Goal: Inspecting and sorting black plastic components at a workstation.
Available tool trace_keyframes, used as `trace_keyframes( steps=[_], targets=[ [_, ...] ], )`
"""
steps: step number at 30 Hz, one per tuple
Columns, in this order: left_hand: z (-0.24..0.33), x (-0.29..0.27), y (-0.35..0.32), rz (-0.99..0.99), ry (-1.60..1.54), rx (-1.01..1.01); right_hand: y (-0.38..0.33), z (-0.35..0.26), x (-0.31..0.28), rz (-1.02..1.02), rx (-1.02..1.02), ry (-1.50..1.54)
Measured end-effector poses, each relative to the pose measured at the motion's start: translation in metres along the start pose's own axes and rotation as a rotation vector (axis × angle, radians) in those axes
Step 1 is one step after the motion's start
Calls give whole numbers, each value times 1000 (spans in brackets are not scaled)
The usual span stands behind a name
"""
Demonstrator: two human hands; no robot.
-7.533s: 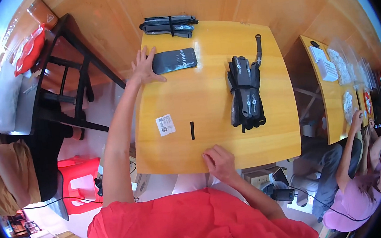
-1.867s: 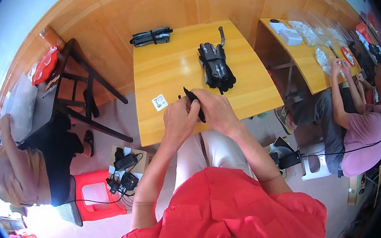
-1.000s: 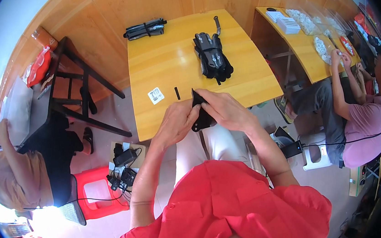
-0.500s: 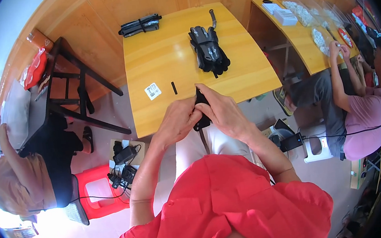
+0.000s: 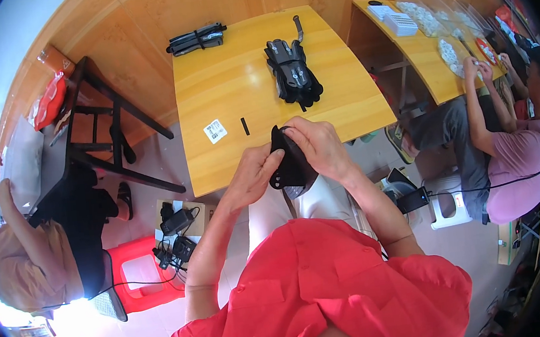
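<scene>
Our left hand (image 5: 250, 175) and right hand (image 5: 321, 146) have parted slightly since the earlier frame; we grasp the black piece (image 5: 291, 161) between them, near the worktop (image 5: 223, 85).

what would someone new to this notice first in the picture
Probably the bright red shirt filling the lower middle. Just above it, the left hand and right hand hold a black piece between them at the near edge of the yellow wooden table. Beyond the hands, a thick bundle of dark strips stands out on the tabletop, right of its middle.
</scene>
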State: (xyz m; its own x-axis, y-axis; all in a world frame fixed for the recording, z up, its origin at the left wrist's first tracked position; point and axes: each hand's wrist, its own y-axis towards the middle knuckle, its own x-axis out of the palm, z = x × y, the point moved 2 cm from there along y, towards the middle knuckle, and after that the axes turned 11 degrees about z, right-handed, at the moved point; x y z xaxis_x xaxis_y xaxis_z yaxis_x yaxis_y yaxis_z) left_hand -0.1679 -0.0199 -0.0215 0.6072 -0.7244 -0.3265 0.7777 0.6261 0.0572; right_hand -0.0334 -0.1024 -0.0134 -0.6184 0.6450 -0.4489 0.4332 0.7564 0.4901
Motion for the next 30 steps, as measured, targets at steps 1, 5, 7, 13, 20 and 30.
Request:
trace_keyframes(
  steps=[1, 5, 7, 13, 20, 30],
  targets=[
    [-1, 0, -1, 0, -21, -3, 0, 1, 0, 0, 1, -1],
    [5, 0, 0, 41, 60, 6, 1, -1, 1, -30, 7, -2],
    [1, 2, 1, 64, 91, 44, 2, -7, 1, -32, -19, -32],
    [3, 2, -1, 56, 173, 90, 4, 8, 3, -82, 106, 198],
    [-12, 6, -3, 48, -33, 11, 2, 16, 5, -43, 200, 320],
    [-13, 0, -7, -10, -158, -41, -2, -13, -7, 48, -4, 94]
  ],
)
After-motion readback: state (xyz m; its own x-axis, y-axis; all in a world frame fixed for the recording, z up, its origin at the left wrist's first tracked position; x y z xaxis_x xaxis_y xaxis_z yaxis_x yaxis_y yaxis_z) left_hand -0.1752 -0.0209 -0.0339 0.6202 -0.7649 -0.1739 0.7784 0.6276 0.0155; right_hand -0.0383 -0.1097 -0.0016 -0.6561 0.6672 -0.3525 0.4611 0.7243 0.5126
